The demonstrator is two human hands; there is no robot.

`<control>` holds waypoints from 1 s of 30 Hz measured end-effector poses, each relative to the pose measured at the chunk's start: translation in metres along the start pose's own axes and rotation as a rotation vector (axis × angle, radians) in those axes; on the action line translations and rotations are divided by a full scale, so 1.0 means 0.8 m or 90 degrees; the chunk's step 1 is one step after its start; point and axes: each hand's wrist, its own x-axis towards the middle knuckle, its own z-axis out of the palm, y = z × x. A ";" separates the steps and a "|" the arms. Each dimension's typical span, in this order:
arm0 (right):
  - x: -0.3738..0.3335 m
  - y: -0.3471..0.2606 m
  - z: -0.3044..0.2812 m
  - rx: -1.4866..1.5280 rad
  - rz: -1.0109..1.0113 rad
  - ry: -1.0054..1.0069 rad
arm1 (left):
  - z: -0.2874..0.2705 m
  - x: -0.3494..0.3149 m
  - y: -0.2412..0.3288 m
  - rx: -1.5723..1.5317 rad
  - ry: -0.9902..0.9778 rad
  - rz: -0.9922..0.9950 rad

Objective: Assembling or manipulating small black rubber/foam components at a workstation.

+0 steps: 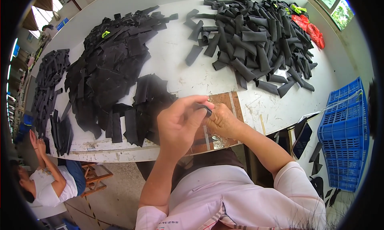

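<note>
Above the table's front edge, my left hand (179, 120) is closed round a small black piece of sheet material (207, 109), curled into a roll, its end poking out by the fingertips. My right hand (225, 120) meets it from the other side, fingers bent and pressed against the same piece. Most of that piece is hidden inside the hands. Under them lies a brown board (229, 101) with light strips across it. Close to my left hand is a stack of flat black pieces (150, 94).
A large heap of flat black pieces (108, 62) covers the table's left. Black tubes (256, 40) are heaped at the far right, beside a red plastic bag (314, 33). Blue crates (344, 138) stand right of the table. Another person (50, 182) sits at the left.
</note>
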 end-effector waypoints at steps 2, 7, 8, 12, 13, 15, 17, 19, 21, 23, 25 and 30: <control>0.003 -0.004 -0.004 -0.037 -0.024 0.001 | -0.001 -0.003 -0.001 -0.029 0.016 0.036; 0.015 -0.037 -0.023 -0.102 -0.109 0.051 | 0.000 -0.009 -0.003 -0.190 0.117 0.095; 0.018 -0.044 -0.030 -0.114 -0.115 0.025 | -0.007 -0.010 -0.003 -0.242 0.138 0.108; 0.016 -0.017 -0.012 -0.134 -0.093 0.012 | -0.025 -0.014 -0.016 -0.301 0.144 0.072; 0.014 -0.012 -0.006 -0.135 -0.095 0.011 | -0.023 -0.015 -0.022 -0.280 0.139 0.059; 0.010 -0.008 0.001 -0.108 -0.084 0.052 | -0.022 -0.016 -0.020 -0.275 0.121 0.058; 0.011 -0.016 -0.005 -0.102 -0.060 0.024 | -0.021 -0.013 -0.015 -0.139 0.172 0.102; 0.016 -0.031 -0.015 -0.094 -0.039 -0.007 | -0.025 -0.012 -0.015 -0.178 0.180 0.105; 0.017 -0.043 -0.022 -0.097 -0.120 0.075 | -0.026 -0.013 -0.013 -0.216 0.192 0.106; 0.009 -0.023 -0.002 -0.026 -0.071 0.057 | -0.020 -0.014 -0.010 -0.194 0.196 0.088; 0.012 -0.018 0.005 0.045 -0.037 0.034 | -0.021 -0.011 -0.022 -0.191 0.168 0.088; 0.016 -0.035 -0.019 -0.147 -0.060 -0.034 | -0.026 -0.011 -0.021 -0.161 0.140 0.070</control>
